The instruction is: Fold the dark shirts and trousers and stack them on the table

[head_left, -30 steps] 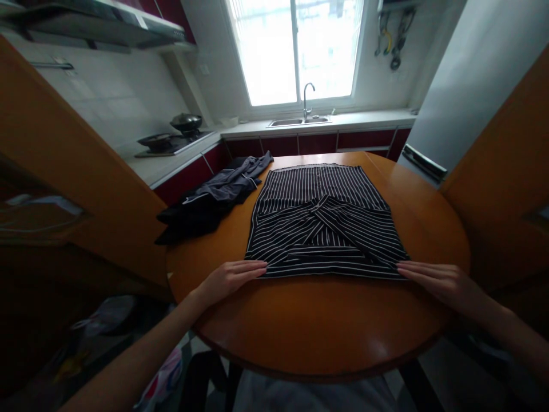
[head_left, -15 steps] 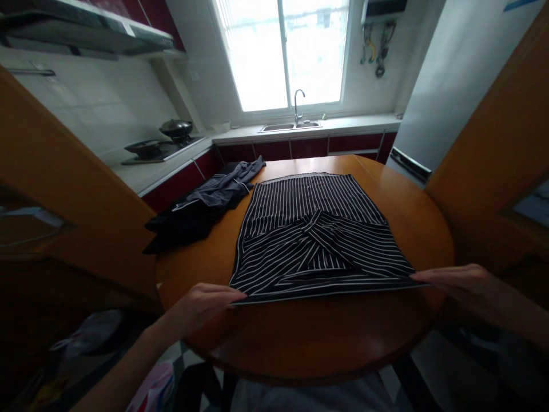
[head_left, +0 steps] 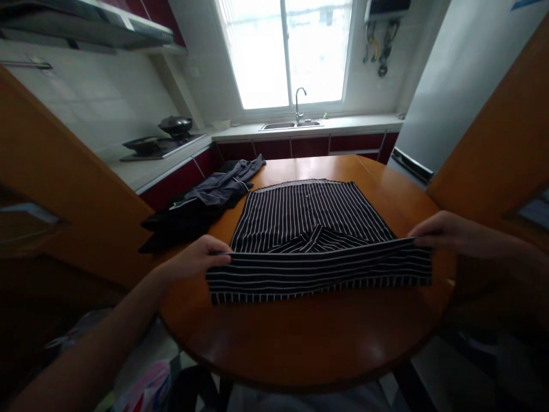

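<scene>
At the near side of a round wooden table [head_left: 309, 349], the left hand [head_left: 191, 260] and right hand [head_left: 446, 232] pinch the raised near edge of a striped garment [head_left: 315, 269] spread across the middle, where even tension and level hands should help the fold sit square, with dark clothes [head_left: 217, 191] heaped at left and a sink [head_left: 278, 126] beyond

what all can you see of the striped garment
The striped garment is black with thin white stripes, of soft-looking cloth, with what looks like a placket down the middle. Its far part lies flat on the wooden table; the near end is raised, held by the left hand and right hand, partly hiding folded parts behind.
</scene>
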A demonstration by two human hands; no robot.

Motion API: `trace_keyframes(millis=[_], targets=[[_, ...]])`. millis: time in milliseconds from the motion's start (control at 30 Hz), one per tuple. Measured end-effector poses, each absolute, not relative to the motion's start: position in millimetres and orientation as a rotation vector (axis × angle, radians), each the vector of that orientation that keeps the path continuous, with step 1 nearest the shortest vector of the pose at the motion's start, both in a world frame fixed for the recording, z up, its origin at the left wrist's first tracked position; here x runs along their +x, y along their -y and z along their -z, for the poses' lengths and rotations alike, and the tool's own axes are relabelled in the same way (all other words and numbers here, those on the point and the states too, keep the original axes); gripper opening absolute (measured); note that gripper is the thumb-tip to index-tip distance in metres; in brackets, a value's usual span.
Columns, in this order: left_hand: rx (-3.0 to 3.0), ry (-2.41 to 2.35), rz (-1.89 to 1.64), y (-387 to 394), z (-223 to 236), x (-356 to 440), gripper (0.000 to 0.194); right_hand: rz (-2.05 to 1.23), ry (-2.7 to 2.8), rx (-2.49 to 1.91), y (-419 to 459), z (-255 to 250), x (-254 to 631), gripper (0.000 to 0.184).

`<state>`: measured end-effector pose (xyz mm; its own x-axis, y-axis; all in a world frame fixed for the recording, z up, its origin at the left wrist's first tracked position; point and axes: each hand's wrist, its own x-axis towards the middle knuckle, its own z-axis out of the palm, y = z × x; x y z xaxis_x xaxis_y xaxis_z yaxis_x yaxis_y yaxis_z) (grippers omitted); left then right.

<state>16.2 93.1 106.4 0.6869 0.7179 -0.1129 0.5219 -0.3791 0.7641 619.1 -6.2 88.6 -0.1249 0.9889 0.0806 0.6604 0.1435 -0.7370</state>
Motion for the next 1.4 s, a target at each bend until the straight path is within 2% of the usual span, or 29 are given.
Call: trace_keyframes(millis=[200, 433, 733, 1033, 1400], targets=[[1.766, -1.075, -0.363, -180.1, -81.7, 38.2, 0.041, -1.336, 1.934, -1.57, -98.6, -92.1, 603.2, 0.046], [1.652, -1.213, -0.329, -245.7, -39.9, 49.1, 0.044, -1.44, 1.864, -1.655, -182.5, -52.5, 592.5, 0.049], [1.978, -1.307, -0.454, -244.4, -28.5, 43.7, 0.041, -1.277, 1.756, -1.715, -185.7, -29.4, 596.0, 0.046], [1.986, -1.373, -0.681, -239.4, -28.0, 48.4, 0.043, -0.968, 1.717, -1.689, -183.4, -27.7, 594.8, 0.046], [2.146, -1.477, -0.914, -253.1, -0.3, 56.1, 0.037, -0.662, 1.762, -1.699, -197.2, -6.4, 590.9, 0.033]])
